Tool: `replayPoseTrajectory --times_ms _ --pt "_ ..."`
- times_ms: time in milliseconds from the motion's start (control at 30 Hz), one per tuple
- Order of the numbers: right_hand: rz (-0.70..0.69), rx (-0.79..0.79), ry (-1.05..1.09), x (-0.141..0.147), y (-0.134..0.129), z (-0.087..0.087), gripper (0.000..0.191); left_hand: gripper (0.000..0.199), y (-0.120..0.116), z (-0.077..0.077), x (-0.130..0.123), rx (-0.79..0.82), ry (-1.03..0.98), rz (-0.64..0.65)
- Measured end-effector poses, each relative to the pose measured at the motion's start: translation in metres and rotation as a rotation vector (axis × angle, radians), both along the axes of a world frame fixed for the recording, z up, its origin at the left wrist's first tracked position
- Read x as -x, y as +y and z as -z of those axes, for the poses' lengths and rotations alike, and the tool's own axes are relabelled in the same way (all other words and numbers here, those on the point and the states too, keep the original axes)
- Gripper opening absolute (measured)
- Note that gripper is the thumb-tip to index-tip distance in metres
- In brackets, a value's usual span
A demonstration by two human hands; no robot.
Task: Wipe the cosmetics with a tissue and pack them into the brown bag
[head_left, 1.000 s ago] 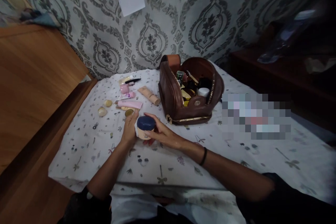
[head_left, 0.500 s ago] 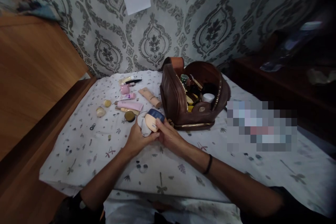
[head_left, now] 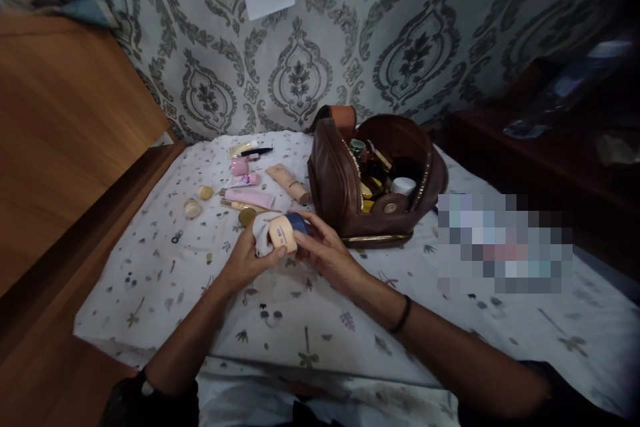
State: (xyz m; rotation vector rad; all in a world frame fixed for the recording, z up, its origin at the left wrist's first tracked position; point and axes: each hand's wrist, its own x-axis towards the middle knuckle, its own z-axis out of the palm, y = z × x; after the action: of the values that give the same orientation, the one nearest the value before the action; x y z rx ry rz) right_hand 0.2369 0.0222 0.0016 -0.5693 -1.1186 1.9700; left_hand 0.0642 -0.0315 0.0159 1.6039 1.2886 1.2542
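Between my hands is a small cream jar (head_left: 283,235) with a peach body and a dark blue lid, tipped on its side so the lid points right. My left hand (head_left: 249,257) is closed round its base, with a whitish cloth (head_left: 262,232) bunched between palm and jar. My right hand (head_left: 327,252) grips the blue lid with thumb and fingers. Just beyond the jar lie a round dark-gold lidded pot (head_left: 246,216), a pink tube (head_left: 250,197) and a beige tube (head_left: 288,183). The open brown toiletry bag (head_left: 333,180) stands right of my hands.
Inside the bag are several containers, among them a white-lidded jar (head_left: 403,185). Further left lie a pink bottle (head_left: 239,166), a black pen-like stick (head_left: 257,151) and two small yellowish items, one a round pot (head_left: 193,208). A wooden panel (head_left: 75,147) borders the left side.
The jar has turned from lid-up to lying sideways, its lid now toward my right hand. My right hand has shifted from the jar's body onto the lid. The view has shifted slightly.
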Motion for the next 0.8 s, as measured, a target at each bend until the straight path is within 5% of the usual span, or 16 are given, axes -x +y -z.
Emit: replayPoseTrajectory --times_ms 200,400,633,800 --pt "0.001 0.114 -0.016 0.005 0.002 0.011 0.053 0.032 0.000 -0.004 -0.003 -0.289 0.392 -0.032" --pt "0.015 0.175 -0.003 0.005 0.001 0.010 0.053 0.045 0.003 0.006 -0.001 -0.428 0.571 0.000" --pt "-0.092 0.056 -0.040 -0.001 0.000 0.002 0.069 0.055 0.003 0.003 0.004 -0.321 0.420 -0.129" --pt "0.012 -0.066 -0.101 0.000 0.003 0.002 0.049 0.053 -0.001 0.001 0.002 -0.187 0.296 -0.099"
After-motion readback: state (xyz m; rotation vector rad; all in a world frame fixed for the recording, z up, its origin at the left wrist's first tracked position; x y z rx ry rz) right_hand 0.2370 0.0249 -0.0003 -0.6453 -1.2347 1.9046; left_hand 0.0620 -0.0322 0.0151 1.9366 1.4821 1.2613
